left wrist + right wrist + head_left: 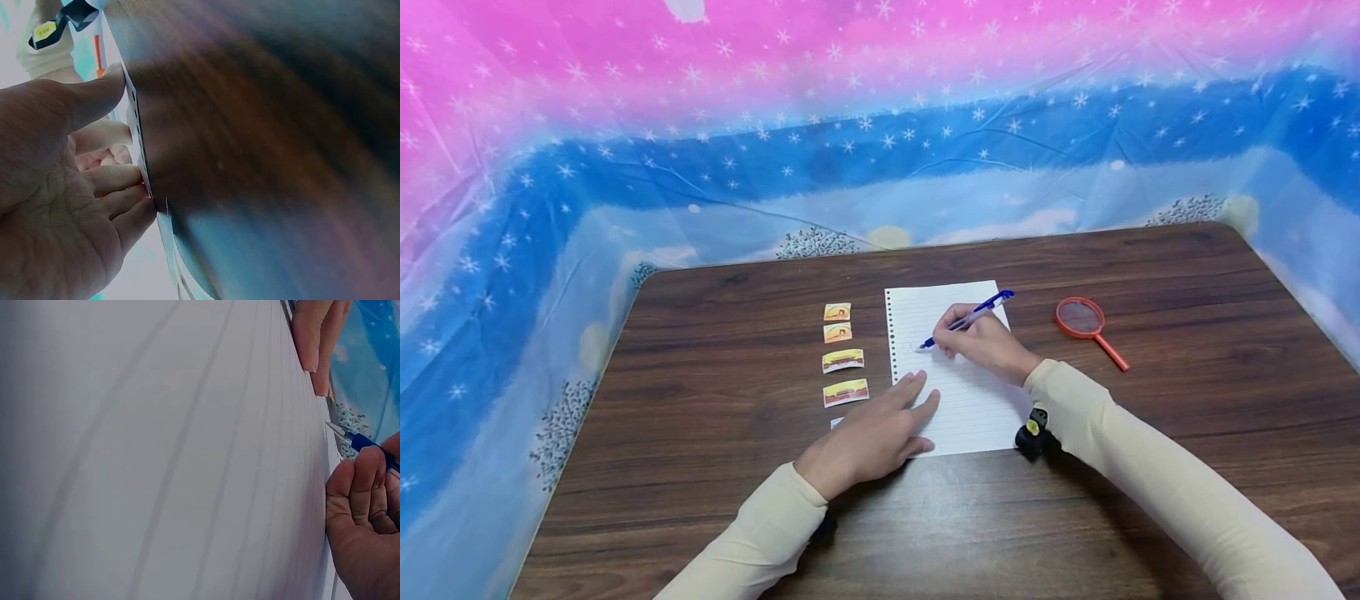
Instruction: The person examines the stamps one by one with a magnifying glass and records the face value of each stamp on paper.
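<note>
In the head view a lined sheet of paper (970, 417) with punched holes lies on the brown table. My right hand (985, 337) pinches a blue pen (981, 308), its tip at the paper near some faint marks. The right wrist view shows the pen (359, 442) between the fingers, its point close to the sheet (156, 450). My left hand (880, 429) rests with spread fingers on the sheet's lower left part. Seen from its wrist, the left hand (69, 156) has its fingertips against the paper's holed edge. Beside the sheet runs a column of small stamps (843, 360).
A red magnifying glass (1081, 317) lies to the right of the paper. Part of another stamp (836, 422) shows beside the left hand. Behind the wooden table (715, 417) hangs a pink and blue snowflake cloth (850, 142).
</note>
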`<state>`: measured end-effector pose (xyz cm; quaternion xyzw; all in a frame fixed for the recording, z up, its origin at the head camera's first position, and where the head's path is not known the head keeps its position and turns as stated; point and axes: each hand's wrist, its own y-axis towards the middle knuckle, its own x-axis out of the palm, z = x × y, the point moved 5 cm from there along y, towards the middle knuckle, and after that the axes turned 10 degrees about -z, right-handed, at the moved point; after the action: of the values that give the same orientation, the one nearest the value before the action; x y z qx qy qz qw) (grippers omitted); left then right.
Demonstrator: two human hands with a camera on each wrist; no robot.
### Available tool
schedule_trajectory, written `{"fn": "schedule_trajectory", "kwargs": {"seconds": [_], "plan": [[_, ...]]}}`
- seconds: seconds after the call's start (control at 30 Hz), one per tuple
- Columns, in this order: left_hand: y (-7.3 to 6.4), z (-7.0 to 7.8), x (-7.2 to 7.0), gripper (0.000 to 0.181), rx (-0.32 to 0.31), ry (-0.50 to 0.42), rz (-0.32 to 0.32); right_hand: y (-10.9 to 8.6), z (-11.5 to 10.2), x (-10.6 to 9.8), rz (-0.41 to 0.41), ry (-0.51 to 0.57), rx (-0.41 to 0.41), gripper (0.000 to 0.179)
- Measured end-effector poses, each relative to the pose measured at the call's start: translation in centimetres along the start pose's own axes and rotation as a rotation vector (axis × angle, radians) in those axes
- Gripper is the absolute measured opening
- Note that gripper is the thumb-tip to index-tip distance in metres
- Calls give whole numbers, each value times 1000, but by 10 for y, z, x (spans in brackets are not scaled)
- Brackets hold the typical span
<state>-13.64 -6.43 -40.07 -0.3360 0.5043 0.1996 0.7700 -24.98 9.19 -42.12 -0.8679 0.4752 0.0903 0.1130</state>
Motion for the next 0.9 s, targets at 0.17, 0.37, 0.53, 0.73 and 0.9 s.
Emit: {"fn": "schedule_trajectory", "kwargs": {"seconds": [0.17, 0.37, 0.53, 0.73, 0.9], "plan": [[0, 0, 0, 61, -5, -1, -3, 1, 0, 0, 4, 5, -11, 14], [0, 0, -1, 60, -1, -3, 1, 1, -1, 1, 16, 34, -26, 12], [0, 0, 0, 60, -1, -6, 2, 1, -2, 2, 32, 53, -25, 12], [0, 0, 0, 60, -12, -6, -13, 2, 0, 1, 58, 47, 10, 11], [0, 0, 0, 60, -17, -14, -21, 1, -1, 1, 82, 42, 34, 11]]}}
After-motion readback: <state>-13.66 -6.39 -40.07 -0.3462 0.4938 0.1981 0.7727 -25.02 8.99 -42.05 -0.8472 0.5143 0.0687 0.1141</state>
